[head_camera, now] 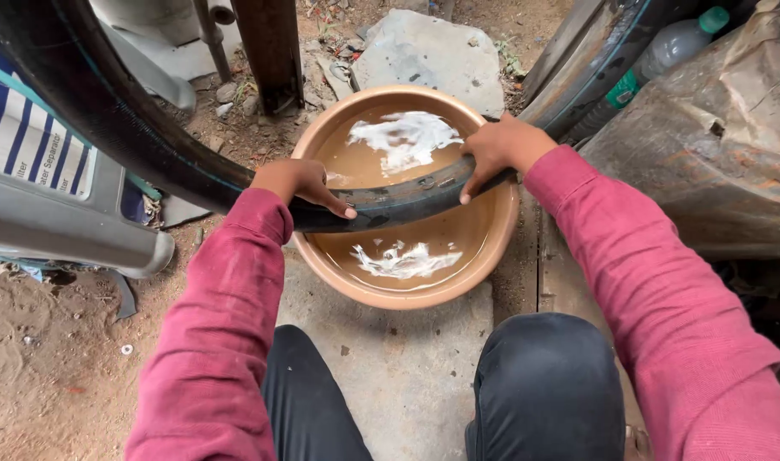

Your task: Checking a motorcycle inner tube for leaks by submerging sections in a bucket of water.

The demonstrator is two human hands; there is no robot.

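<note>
A black rubber inner tube (398, 201) loops from the upper left, across a tan plastic basin (491, 248), and up to the upper right. The basin holds muddy water with pale reflections. My left hand (300, 183) grips the tube at the basin's left rim. My right hand (499, 149) grips it at the right rim. The stretch of tube between my hands lies low across the water. Both arms wear red sleeves, and my knees in dark trousers show at the bottom.
A grey plastic chair (57, 226) with a striped printed sack stands at left. A flat stone (428, 51) lies behind the basin. A plastic bottle (663, 55) with a green cap and a brown tarp (723, 137) are at right. The basin rests on a concrete slab (398, 358).
</note>
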